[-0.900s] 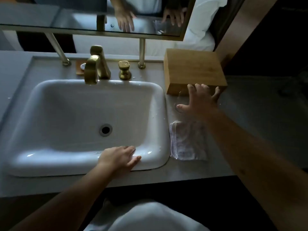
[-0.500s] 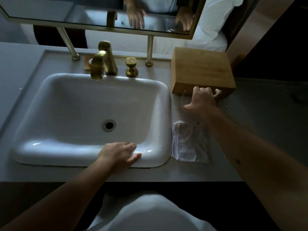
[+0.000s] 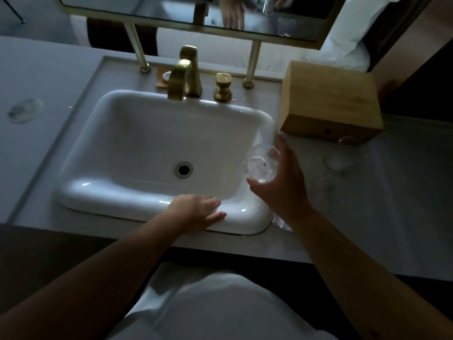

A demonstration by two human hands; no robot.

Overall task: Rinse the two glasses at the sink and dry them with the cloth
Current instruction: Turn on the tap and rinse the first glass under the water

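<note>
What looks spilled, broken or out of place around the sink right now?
Nothing looks broken. The right hand holds one glass at the sink's right rim; the second glass stands on the counter near the wooden box. Small water droplets dot the rim. The cloth is mostly hidden under the arm.

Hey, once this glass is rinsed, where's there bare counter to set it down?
Roomiest: the counter left of the sink, bare apart from a faint round mark near its far-left edge. Right of the sink is crowded: the wooden box, a second glass, and the cloth under your right hand.
</note>
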